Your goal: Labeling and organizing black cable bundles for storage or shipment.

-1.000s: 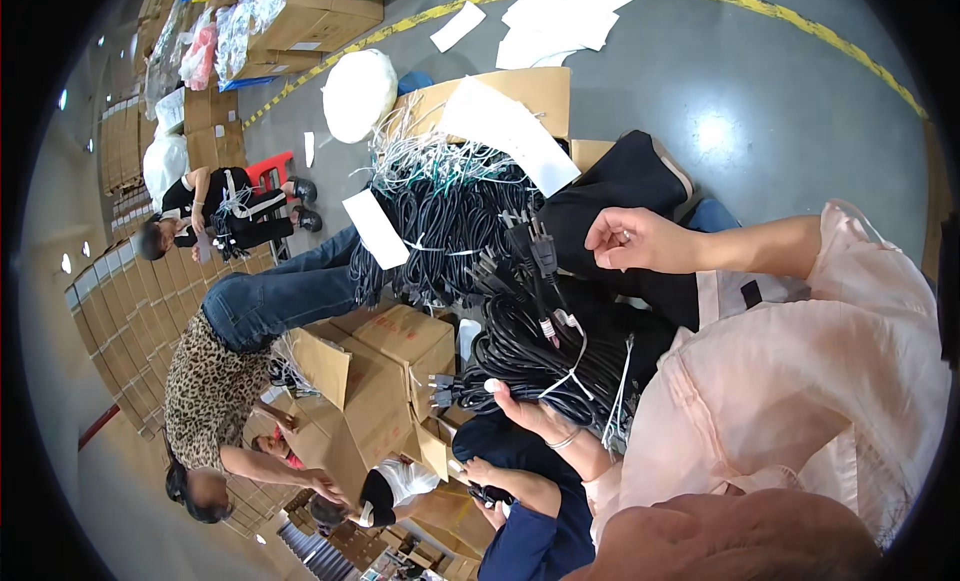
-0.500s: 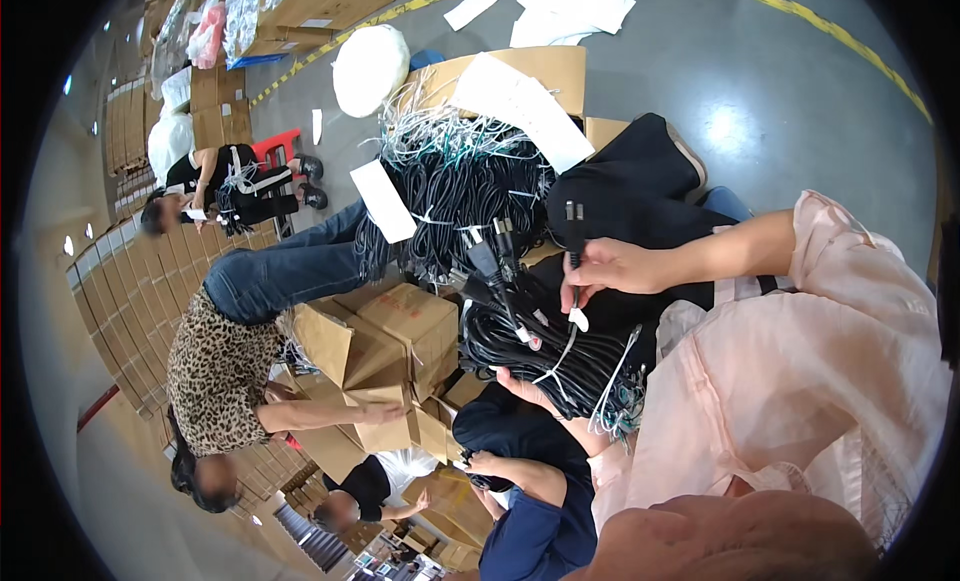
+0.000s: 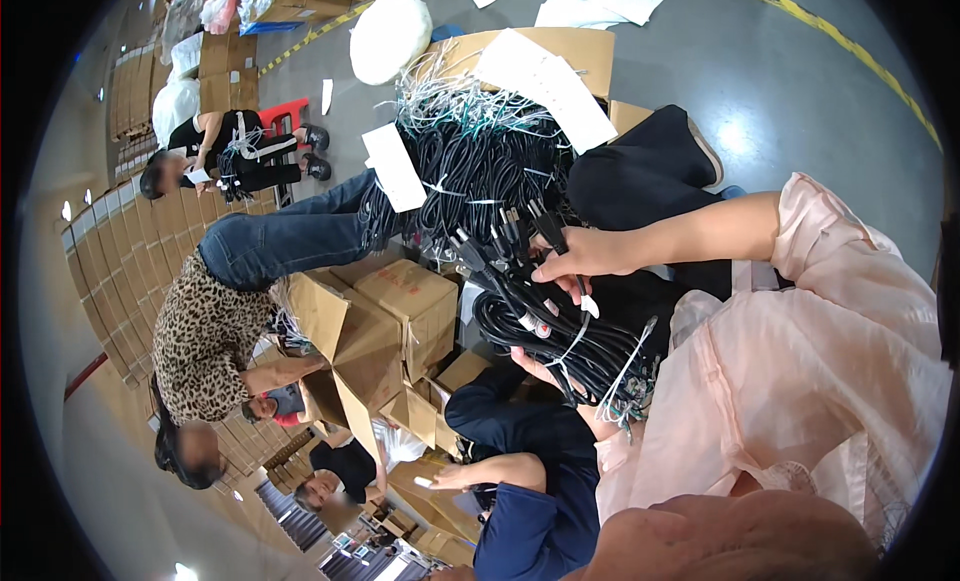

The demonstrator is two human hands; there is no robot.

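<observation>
Hands, two: right hand (image 3: 578, 256) pinches one black cable (image 3: 520, 281); left hand (image 3: 545, 369) cups one coiled cable bundle (image 3: 570, 341); four people work nearby.

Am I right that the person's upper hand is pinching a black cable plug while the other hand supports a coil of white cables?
Not quite. In the head view the right hand does pinch a black cable plug, but the coil of cables that the left hand supports is black, bound with thin white ties, not white.
</observation>
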